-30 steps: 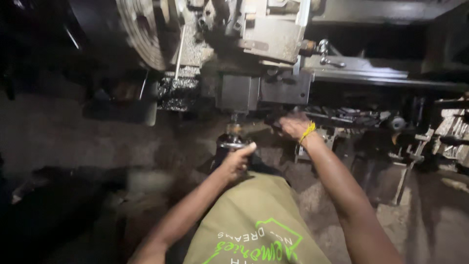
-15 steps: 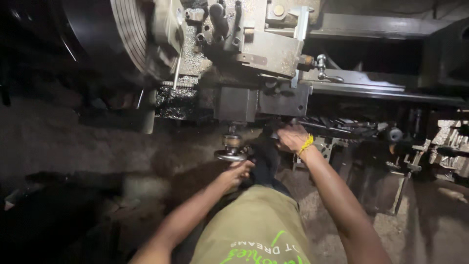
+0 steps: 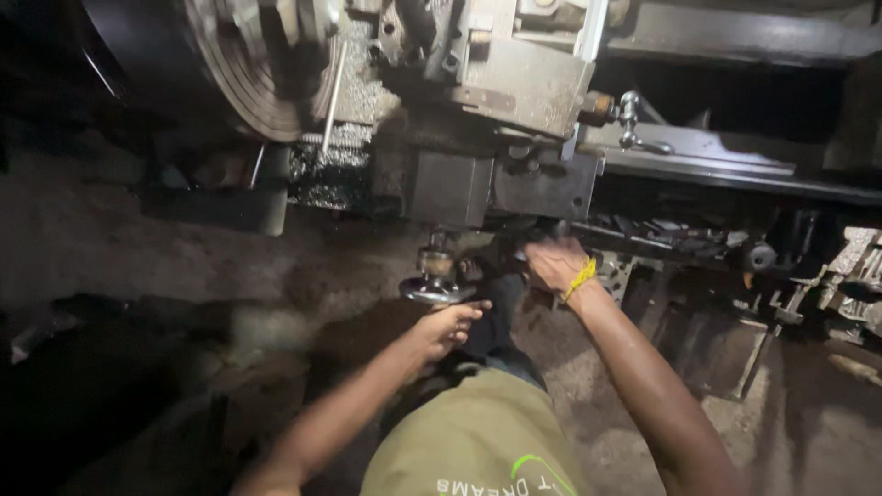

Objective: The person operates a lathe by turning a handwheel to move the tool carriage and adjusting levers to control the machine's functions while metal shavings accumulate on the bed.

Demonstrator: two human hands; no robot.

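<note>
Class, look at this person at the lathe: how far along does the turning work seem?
Done: metal shavings lie heaped below the round chuck, so some cutting has happened. In hand: the left hand touches the small handwheel, and the right hand grips a control under the carriage. What is left cannot be judged; the workpiece is not clearly visible.

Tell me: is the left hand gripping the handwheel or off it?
Touching, not gripping. The left hand sits just under the handwheel, fingers loose against its rim rather than wrapped around it. The right hand is further right, against the machine.
</note>
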